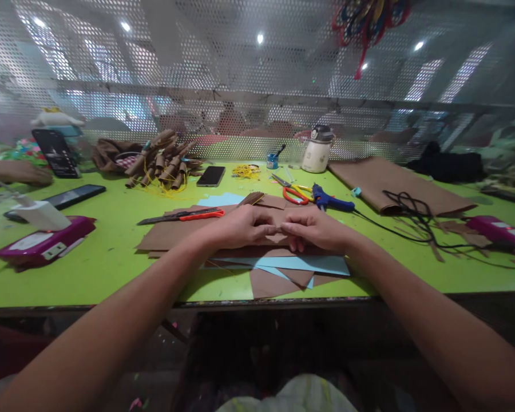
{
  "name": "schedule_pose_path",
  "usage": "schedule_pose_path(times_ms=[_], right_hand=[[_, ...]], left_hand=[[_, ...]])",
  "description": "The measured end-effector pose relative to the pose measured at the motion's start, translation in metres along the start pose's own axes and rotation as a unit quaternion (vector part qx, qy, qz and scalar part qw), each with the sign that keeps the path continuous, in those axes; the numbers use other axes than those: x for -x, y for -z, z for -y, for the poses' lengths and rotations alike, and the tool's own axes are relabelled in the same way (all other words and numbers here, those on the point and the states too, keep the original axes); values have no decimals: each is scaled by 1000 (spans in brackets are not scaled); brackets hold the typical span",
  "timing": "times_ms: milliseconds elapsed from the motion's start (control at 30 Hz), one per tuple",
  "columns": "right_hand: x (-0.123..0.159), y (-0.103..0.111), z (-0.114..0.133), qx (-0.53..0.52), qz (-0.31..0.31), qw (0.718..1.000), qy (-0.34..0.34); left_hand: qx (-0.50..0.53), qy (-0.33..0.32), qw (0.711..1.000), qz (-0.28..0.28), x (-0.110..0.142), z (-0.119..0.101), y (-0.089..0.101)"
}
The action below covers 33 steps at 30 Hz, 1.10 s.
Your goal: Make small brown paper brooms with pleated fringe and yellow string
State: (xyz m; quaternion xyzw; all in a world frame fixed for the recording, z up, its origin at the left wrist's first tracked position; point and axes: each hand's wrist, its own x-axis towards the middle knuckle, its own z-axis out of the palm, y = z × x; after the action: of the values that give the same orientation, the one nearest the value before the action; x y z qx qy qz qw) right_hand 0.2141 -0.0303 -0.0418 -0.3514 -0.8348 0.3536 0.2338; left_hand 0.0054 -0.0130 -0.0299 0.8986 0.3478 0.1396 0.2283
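My left hand and my right hand meet over a stack of brown paper. Both have thumb and fingers pinched together, fingertips almost touching; whatever sits between them is too small to make out. Pale blue paper strips lie under and in front of the hands, with more brown pieces below. Just behind my left hand, a fanned bundle of thin brown strips sticks up. A utility knife with an orange handle rests on the paper to the left.
Behind are orange-handled scissors, a blue glue gun, a phone, rolled brown paper tubes and a flask. Folded brown paper and a black cable lie right. Another person's hand is at far left, near a purple power strip.
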Motion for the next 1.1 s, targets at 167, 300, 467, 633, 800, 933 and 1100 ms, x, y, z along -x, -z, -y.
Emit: schedule_pose_path(times_ms=[167, 300, 467, 633, 800, 933, 1100], right_hand=[[-3, -1, -4, 98, -47, 987, 118], [0, 3, -3, 57, -32, 995, 75], [3, 8, 0, -17, 5, 1000, 16], [2, 8, -1, -43, 45, 998, 5], [2, 13, -6, -59, 59, 996, -30], [4, 20, -12, -102, 82, 991, -40], [8, 26, -16, -215, 112, 968, -61]], left_hand=[[13, -1, 1000, 1, 2, -2, 1], [30, 1, 999, 33, 4, -5, 6], [45, 11, 997, 58, 6, -9, 11], [46, 27, 997, 57, 6, -10, 10], [19, 61, 998, 31, 5, -8, 10], [30, 65, 997, 40, 7, -5, 12], [38, 42, 997, 59, 11, -2, 17]])
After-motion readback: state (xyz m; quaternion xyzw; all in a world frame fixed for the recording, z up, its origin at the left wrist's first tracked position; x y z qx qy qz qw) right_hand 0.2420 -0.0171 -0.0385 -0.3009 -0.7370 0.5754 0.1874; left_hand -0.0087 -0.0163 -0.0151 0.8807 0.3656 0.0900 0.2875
